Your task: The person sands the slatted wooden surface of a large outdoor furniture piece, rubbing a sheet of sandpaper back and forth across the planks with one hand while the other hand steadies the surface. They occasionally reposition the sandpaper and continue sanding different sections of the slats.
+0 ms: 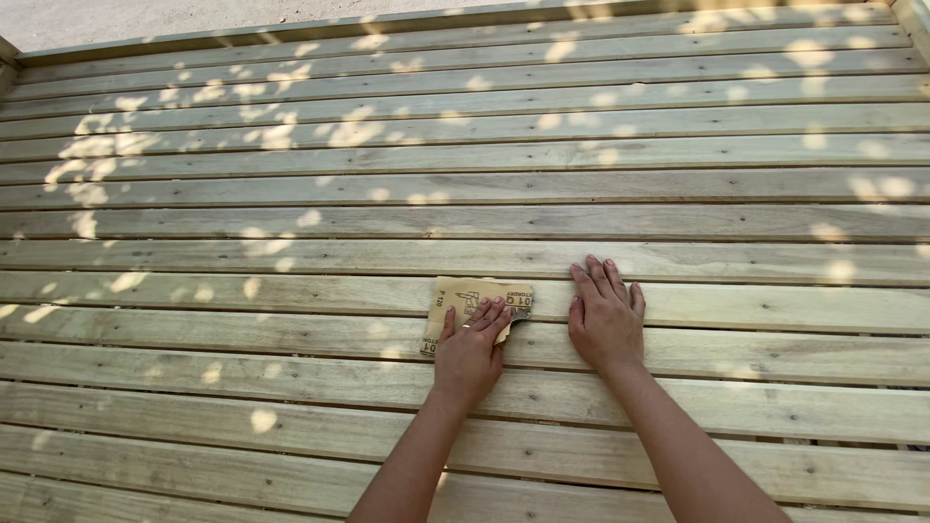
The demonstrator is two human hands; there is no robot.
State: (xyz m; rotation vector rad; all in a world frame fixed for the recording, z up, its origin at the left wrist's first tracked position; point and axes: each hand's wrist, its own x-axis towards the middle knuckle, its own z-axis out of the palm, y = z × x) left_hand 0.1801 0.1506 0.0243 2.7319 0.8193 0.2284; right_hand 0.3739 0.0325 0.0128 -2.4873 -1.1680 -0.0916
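left hand (469,351) palm-down, fingers spread flat, pressing the tan sandpaper sheet (472,308), dark print on its backing, poking out past the fingertips | right hand (606,318) just beside it, flat, open, holding nothing, bare on a slat | slatted wooden surface (291,194) pale, grainy, sun-dappled, long parallel boards with narrow gaps

wooden slat deck (678,194) — sandpaper sheet (465,295), flat
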